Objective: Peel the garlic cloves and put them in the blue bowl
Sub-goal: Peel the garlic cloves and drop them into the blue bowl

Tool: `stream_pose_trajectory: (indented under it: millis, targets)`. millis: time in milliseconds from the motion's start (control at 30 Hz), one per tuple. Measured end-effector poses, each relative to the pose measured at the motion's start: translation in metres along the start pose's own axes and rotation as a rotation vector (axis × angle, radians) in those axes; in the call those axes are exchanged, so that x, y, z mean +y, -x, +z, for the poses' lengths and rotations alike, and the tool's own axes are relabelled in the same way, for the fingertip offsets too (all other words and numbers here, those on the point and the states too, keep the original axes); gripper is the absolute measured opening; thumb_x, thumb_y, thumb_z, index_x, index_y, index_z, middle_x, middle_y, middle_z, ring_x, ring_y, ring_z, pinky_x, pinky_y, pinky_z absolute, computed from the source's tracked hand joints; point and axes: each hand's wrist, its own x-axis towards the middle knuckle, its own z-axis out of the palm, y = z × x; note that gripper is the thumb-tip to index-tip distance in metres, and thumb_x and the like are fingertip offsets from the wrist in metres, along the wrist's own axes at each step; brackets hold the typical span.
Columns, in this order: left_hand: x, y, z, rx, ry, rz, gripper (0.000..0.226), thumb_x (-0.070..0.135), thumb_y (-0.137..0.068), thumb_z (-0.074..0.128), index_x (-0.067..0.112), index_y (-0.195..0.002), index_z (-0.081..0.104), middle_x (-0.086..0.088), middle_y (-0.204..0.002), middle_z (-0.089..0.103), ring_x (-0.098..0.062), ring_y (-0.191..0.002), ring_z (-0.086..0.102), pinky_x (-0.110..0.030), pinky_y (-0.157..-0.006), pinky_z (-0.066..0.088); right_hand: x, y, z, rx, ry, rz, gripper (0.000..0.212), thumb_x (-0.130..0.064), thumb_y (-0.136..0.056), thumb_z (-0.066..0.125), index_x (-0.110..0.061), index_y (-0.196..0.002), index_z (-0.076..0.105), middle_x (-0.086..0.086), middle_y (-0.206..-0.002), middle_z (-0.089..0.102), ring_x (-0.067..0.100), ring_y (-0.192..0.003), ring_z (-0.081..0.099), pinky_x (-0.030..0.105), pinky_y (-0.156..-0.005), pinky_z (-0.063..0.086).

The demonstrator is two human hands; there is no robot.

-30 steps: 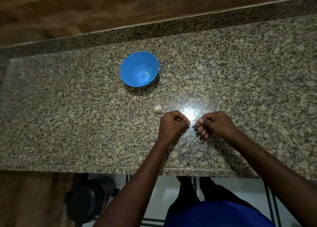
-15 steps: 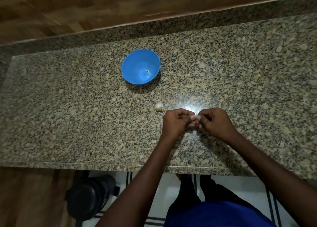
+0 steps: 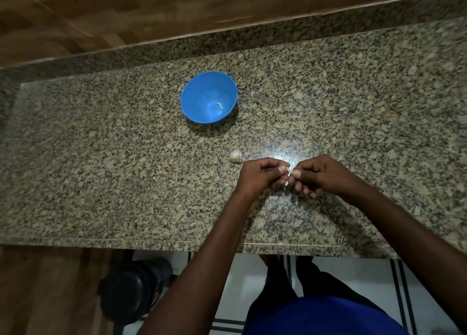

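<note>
A blue bowl (image 3: pixel 199 99) stands on the granite counter (image 3: pixel 101 170) with one small pale clove (image 3: pixel 219 105) lying inside it. A white garlic bulb (image 3: pixel 236 156) sits on the counter just left of my hands. My left hand (image 3: pixel 260 175) and my right hand (image 3: pixel 321 174) meet fingertip to fingertip over the counter. Both pinch a small garlic clove (image 3: pixel 288 171) between thumbs and fingers; only a pale sliver of it shows.
The counter's front edge (image 3: pixel 151 241) runs below my forearms. A raised granite ledge (image 3: pixel 252 41) and a wooden wall lie behind. A black round object (image 3: pixel 134 291) stands on the floor under the counter's edge at left.
My two hands, apart a second ago, have come together and now both pinch the clove. The view has shifted slightly; the bowl and bulb have not moved.
</note>
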Motion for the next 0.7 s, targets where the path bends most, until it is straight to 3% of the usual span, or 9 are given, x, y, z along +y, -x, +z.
stream_pose_trajectory:
  millis: [133, 233, 333, 467, 567, 633, 700]
  targets:
    - [-0.003, -0.001, -0.002, 0.017, -0.009, 0.018, 0.015, 0.000, -0.092, 0.067, 0.005, -0.104, 0.075, -0.010, -0.084, 0.073, -0.015, -0.075, 0.069, -0.026, -0.079, 0.059, 0.004, -0.001, 0.002, 0.105, 0.161, 0.044, 0.019, -0.010, -0.095, 0.066, 0.000, -0.083, 0.077, 0.013, -0.069, 0.074, 0.021, -0.055, 0.064, 0.024, -0.051, 0.051]
    - [-0.003, 0.001, -0.001, 0.001, 0.034, -0.013, 0.015, 0.000, -0.093, 0.066, 0.006, -0.103, 0.076, -0.010, -0.086, 0.073, -0.018, -0.080, 0.071, -0.028, -0.080, 0.060, 0.007, -0.003, 0.006, 0.239, 0.616, 0.014, 0.013, -0.023, -0.087, 0.077, -0.020, -0.074, 0.079, -0.011, -0.055, 0.067, 0.000, -0.050, 0.061, 0.013, -0.051, 0.042]
    - [-0.001, 0.003, 0.000, -0.008, 0.063, -0.033, 0.014, -0.002, -0.093, 0.064, 0.002, -0.102, 0.075, -0.014, -0.086, 0.072, -0.022, -0.082, 0.073, -0.028, -0.077, 0.061, 0.009, -0.005, 0.012, 0.281, 0.772, 0.008, 0.011, -0.032, -0.079, 0.083, -0.026, -0.072, 0.076, -0.013, -0.057, 0.065, 0.003, -0.057, 0.062, 0.022, -0.055, 0.046]
    - [-0.004, 0.003, -0.002, 0.009, 0.025, -0.037, 0.014, 0.000, -0.093, 0.065, 0.001, -0.104, 0.074, -0.013, -0.084, 0.072, -0.025, -0.085, 0.073, -0.035, -0.082, 0.062, 0.011, -0.007, 0.017, 0.284, 0.831, -0.022, 0.006, -0.029, -0.084, 0.075, -0.034, -0.085, 0.079, -0.010, -0.070, 0.073, 0.011, -0.065, 0.066, 0.029, -0.064, 0.055]
    - [-0.006, 0.003, -0.004, 0.026, 0.003, -0.056, 0.012, 0.001, -0.091, 0.066, 0.005, -0.100, 0.073, -0.014, -0.081, 0.073, -0.033, -0.088, 0.069, -0.049, -0.087, 0.060, 0.016, -0.007, 0.018, 0.353, 0.767, -0.027, 0.013, -0.024, -0.088, 0.069, -0.031, -0.083, 0.078, -0.016, -0.062, 0.067, 0.003, -0.061, 0.063, 0.022, -0.057, 0.046]
    - [-0.006, 0.004, -0.003, 0.034, 0.003, -0.062, 0.011, -0.002, -0.091, 0.064, 0.004, -0.098, 0.070, -0.015, -0.078, 0.073, -0.032, -0.084, 0.070, -0.045, -0.079, 0.063, 0.017, -0.006, 0.019, 0.413, 0.523, -0.022, 0.014, -0.017, -0.089, 0.068, -0.024, -0.080, 0.076, -0.016, -0.059, 0.068, 0.002, -0.056, 0.064, 0.022, -0.057, 0.047]
    - [-0.004, 0.004, -0.001, 0.045, -0.043, -0.024, 0.010, -0.003, -0.090, 0.066, 0.002, -0.099, 0.070, -0.015, -0.078, 0.072, -0.027, -0.074, 0.070, -0.037, -0.070, 0.063, 0.014, -0.005, 0.022, 0.401, 0.162, 0.004, 0.007, -0.010, -0.090, 0.071, -0.011, -0.084, 0.075, 0.001, -0.065, 0.074, 0.013, -0.055, 0.067, 0.028, -0.059, 0.053]
